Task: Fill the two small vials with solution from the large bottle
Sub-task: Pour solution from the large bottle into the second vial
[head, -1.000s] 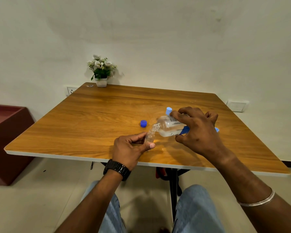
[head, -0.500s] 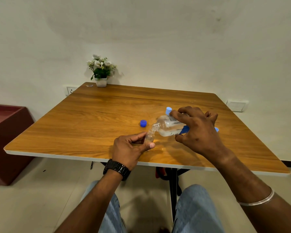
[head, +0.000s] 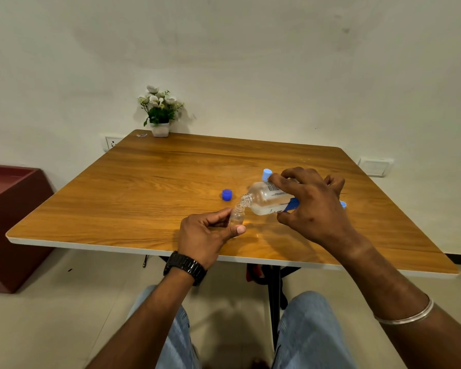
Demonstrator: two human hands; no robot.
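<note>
The right hand (head: 314,209) grips the large clear plastic bottle (head: 266,198), tipped onto the small clear vial (head: 237,216), which the left hand (head: 205,235) pinches.

Wooden table (head: 149,187), blue cap (head: 226,194), potted flowers (head: 160,113) at far edge

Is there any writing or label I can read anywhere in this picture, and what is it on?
Nothing can be read.
Large bottle, held tilted by the right hand: white label with lines of dark print, too small and blurred.
Sticker at the table's far corner: blurred.
</note>
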